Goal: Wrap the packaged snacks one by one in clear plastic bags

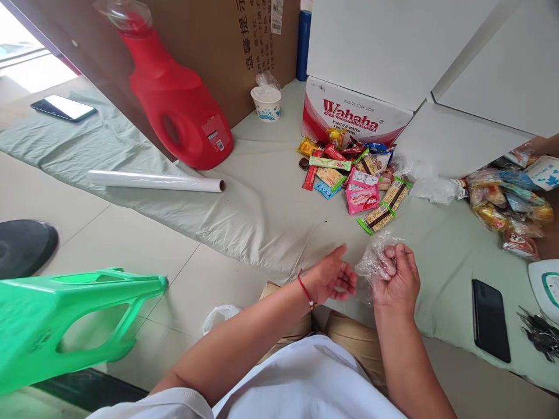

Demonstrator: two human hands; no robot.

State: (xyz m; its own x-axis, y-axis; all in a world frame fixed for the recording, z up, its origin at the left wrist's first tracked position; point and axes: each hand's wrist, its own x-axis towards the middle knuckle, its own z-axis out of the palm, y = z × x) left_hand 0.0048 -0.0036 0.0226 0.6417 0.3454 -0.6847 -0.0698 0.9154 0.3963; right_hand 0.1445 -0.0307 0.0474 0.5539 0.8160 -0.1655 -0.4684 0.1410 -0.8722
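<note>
A crumpled clear plastic bag [373,262] is gripped by my right hand [398,279], its fingers curled round the film. Just left of it, my left hand [334,277] has its fingers apart and holds nothing; a red string bracelet [304,288] circles that wrist. Beyond both hands lies a pile of wrapped snacks, with a pink packet [363,192], a green-ended wafer bar [379,218] at the near edge and a light green stick packet [331,163]. Behind the pile stands a Wahaha carton [349,113].
On the cloth-covered surface [279,221] are a white roll [157,181], a red jug [187,110], a paper cup [266,103] and a black phone [491,320]. Bagged snacks [510,203] and keys [541,334] lie at the right. A green stool [30,297] stands at the lower left.
</note>
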